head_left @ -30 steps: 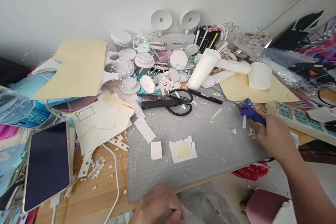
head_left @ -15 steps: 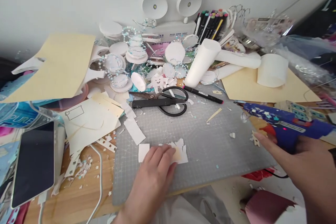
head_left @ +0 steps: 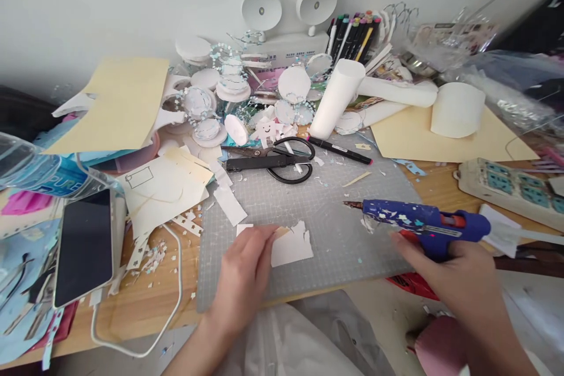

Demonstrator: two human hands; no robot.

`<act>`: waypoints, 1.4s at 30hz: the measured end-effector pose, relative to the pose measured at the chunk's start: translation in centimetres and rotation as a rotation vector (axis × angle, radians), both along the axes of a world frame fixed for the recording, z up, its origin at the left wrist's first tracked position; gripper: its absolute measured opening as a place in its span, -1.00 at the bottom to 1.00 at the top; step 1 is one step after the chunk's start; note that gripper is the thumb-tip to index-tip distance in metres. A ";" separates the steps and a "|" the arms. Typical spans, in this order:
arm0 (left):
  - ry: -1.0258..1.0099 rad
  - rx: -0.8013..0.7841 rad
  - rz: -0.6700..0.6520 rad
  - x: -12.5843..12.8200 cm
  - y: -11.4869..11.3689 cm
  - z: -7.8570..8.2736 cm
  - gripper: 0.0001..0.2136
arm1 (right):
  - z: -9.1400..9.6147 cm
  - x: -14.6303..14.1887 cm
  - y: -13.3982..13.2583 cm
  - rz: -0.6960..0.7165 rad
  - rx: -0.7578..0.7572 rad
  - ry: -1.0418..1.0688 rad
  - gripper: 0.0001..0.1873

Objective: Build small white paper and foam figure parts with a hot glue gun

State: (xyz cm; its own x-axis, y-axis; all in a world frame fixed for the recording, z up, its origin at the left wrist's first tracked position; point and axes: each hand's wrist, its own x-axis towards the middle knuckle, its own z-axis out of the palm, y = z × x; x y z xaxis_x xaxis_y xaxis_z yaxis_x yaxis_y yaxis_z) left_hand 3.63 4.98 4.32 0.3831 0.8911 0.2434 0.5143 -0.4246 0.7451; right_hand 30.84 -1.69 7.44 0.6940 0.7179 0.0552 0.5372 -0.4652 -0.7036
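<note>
My right hand (head_left: pixel 458 276) is wrapped round the grip of a blue hot glue gun (head_left: pixel 400 215), flecked with white bits. Its nozzle points left over the grey cutting mat (head_left: pixel 335 264). At the mat's front, my left hand (head_left: pixel 247 264) has its fingers pressed together on a white piece of paper (head_left: pixel 293 248) with a torn right edge. A small tan patch shows by those fingertips, and my hand hides the paper's left part. Black-handled scissors (head_left: pixel 291 175) and a black marker (head_left: pixel 339 150) lie beyond, near the mat's back.
White foam discs (head_left: pixel 294 84) and foam cylinders (head_left: pixel 337 100) crowd the back. A phone (head_left: pixel 83 247), a water bottle (head_left: pixel 66 175) and card sheets (head_left: pixel 167 185) fill the left. At right sits a power strip (head_left: pixel 506 188); paper scraps are scattered about.
My right hand has brought the glue gun left and toward me, over the mat. My left hand has shifted left, its fingers now bunched together, baring more of the white paper.
</note>
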 end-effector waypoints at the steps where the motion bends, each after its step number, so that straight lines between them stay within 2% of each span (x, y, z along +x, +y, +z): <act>1: -0.085 -0.087 0.066 -0.2 -0.2 0.2 -0.83 | 0.2 -0.3 -0.1 -0.006 -0.023 0.011 -0.71; 3: -0.279 -0.281 0.166 -0.5 -0.7 0.7 -0.87 | 0.4 -0.7 -0.2 -0.022 -0.056 0.016 -0.69; 6: -0.529 -0.509 0.203 -0.5 -1.2 1.2 -0.79 | 0.2 -1.1 -0.7 0.028 -0.019 -0.001 -0.69; 10: -0.648 -0.644 0.160 0.1 -1.9 0.9 -0.70 | -0.8 -1.7 -1.8 0.130 0.033 -0.019 -0.67; 15: -0.716 -0.782 0.105 0.7 -2.6 0.6 -0.70 | -1.0 -2.9 -3.0 0.336 0.143 -0.060 -0.86; 17: -0.752 -0.819 0.081 0.7 -2.9 0.8 -0.72 | -0.8 -3.7 -3.1 0.416 0.169 -0.060 -0.95; 19: -0.797 -0.851 0.054 0.6 -3.2 1.2 -0.73 | -0.8 -4.5 -3.0 0.465 0.188 -0.039 -0.94; 27: -1.005 -1.021 -0.108 -0.3 -3.6 2.3 -0.69 | -1.7 -5.6 -3.7 0.505 0.124 0.072 -0.91; 32: -1.104 -1.058 -0.199 -0.8 -3.7 2.1 -0.66 | -1.5 -5.9 -3.7 0.530 0.175 0.125 -0.86; 36: -1.123 -1.038 -0.197 -1.0 -3.9 1.5 -0.63 | -1.4 -6.1 -3.4 0.518 0.176 0.145 -0.87; 42: -1.125 -1.007 -0.097 -0.4 -3.8 1.1 -0.63 | -1.5 -6.9 -3.1 0.444 0.106 0.101 -0.93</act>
State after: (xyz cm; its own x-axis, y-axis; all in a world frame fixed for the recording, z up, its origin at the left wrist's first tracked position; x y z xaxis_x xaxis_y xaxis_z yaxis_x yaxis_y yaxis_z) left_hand 3.19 1.14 5.44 0.4835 0.8427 -0.2369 -0.5044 0.4894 0.7114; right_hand 23.91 -4.80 5.92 0.3264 0.9406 0.0928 0.5945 -0.1280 -0.7938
